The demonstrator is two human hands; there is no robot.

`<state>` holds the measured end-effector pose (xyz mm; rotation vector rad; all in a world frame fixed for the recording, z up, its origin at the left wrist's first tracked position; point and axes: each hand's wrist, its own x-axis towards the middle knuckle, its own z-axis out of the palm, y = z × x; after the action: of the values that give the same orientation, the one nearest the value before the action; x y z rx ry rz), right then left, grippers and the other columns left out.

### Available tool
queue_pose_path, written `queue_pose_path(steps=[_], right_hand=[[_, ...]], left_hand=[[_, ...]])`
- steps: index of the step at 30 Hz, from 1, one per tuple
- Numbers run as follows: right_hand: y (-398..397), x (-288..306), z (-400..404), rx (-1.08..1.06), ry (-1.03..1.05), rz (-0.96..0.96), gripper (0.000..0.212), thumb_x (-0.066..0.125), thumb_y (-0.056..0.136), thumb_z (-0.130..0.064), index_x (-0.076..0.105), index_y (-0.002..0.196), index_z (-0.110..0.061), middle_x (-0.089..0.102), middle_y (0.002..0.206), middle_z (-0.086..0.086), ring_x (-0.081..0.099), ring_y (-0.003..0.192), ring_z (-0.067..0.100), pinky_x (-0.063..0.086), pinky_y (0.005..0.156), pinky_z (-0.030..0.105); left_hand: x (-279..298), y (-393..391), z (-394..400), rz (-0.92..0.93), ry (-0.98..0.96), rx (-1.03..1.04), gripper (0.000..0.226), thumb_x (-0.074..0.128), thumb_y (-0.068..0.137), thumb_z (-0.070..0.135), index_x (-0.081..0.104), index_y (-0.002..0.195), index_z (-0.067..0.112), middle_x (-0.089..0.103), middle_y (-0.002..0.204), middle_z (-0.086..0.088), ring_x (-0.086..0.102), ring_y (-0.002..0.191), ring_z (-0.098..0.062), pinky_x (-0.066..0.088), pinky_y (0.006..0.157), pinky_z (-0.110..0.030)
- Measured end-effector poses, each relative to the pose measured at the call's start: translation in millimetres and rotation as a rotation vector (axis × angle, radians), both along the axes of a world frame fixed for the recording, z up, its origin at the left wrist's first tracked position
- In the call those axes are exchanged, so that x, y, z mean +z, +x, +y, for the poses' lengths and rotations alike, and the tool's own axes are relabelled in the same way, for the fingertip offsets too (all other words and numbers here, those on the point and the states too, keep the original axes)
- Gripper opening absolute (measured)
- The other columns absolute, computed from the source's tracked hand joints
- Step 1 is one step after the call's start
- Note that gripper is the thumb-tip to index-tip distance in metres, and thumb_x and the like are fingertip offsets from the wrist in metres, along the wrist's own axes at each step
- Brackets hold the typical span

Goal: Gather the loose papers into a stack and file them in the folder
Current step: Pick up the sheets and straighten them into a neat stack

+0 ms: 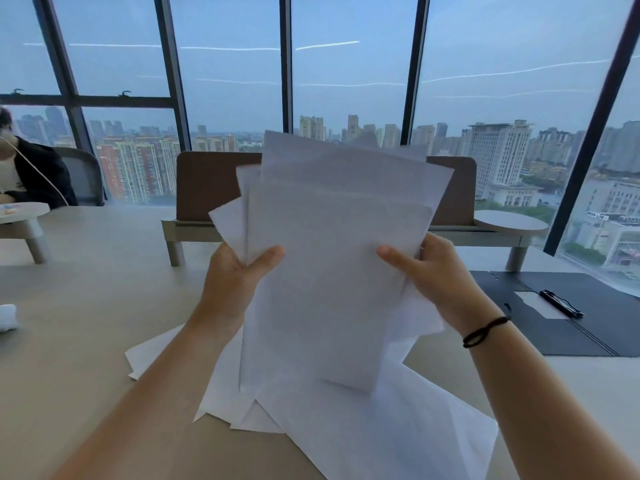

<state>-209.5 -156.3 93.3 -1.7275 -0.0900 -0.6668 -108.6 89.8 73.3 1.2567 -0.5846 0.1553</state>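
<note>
Loose papers (346,427) lie fanned on the worktop (86,306) beneath an uneven upright bundle (332,237) pinched at its sides by left hand (239,271) and right hand (429,271), while the open folder (571,317) lies flat to the right, nearer the right hand.

Floor-to-ceiling windows (349,74) across far wall, dark mullions (285,64); city high-rises and overcast blue sky beyond. Ceiling light strips reflected in glass. Pale beige table (86,306) in foreground. Brown upholstered bench (207,188) on grey legs against windows, round side shelf (509,221) at right end. Grey mesh chair (83,174) at left, seated person (31,171) in dark jacket. Small round stand (20,213) at far left.
</note>
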Motion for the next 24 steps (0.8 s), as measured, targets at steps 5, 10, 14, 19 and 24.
queue_pose_path(steps=[5,10,14,19,24], right_hand=[[-4,-14,9,0.069,0.204,-0.063,0.041,0.077,0.073,-0.029,0.07,0.11,-0.014,0.08,0.101,0.0,0.077,0.093,0.019,0.06,0.072,0.027],[-5,-37,18,-0.058,0.237,0.036,0.071,0.075,0.066,-0.06,0.071,0.105,-0.001,0.078,0.1,0.016,0.073,0.099,0.038,0.061,0.085,0.048],[0,-29,28,-0.079,0.209,0.046,0.056,0.07,0.066,-0.064,0.076,0.092,-0.014,0.08,0.092,0.005,0.077,0.088,0.025,0.063,0.081,0.046],[3,-23,21,-0.135,0.152,-0.011,0.046,0.067,0.068,-0.063,0.075,0.088,-0.023,0.079,0.083,-0.011,0.076,0.079,0.008,0.062,0.07,0.031],[-8,-55,16,-0.141,0.171,0.051,0.037,0.067,0.074,-0.054,0.074,0.096,-0.025,0.08,0.092,-0.011,0.076,0.088,0.007,0.061,0.08,0.033]], left_hand=[[9,-4,2,-0.011,0.09,-0.071,0.031,0.08,0.073,0.028,0.073,0.103,0.031,0.078,0.102,0.004,0.074,0.098,-0.022,0.06,0.082,-0.038],[15,-4,0,0.025,0.031,0.036,0.012,0.075,0.083,0.022,0.075,0.095,0.024,0.08,0.092,0.009,0.076,0.093,-0.017,0.06,0.081,-0.036],[22,-6,-9,0.05,-0.13,0.051,0.01,0.07,0.09,0.013,0.074,0.094,0.021,0.08,0.09,0.009,0.075,0.089,-0.012,0.059,0.081,-0.031],[24,-3,-4,0.008,-0.041,0.012,0.031,0.081,0.077,0.038,0.073,0.103,0.024,0.079,0.102,0.003,0.074,0.099,-0.019,0.059,0.086,-0.037],[-13,-1,-2,0.038,0.182,-0.09,0.066,0.086,0.052,0.066,0.075,0.106,0.03,0.078,0.108,0.002,0.074,0.103,-0.018,0.058,0.091,-0.041]])
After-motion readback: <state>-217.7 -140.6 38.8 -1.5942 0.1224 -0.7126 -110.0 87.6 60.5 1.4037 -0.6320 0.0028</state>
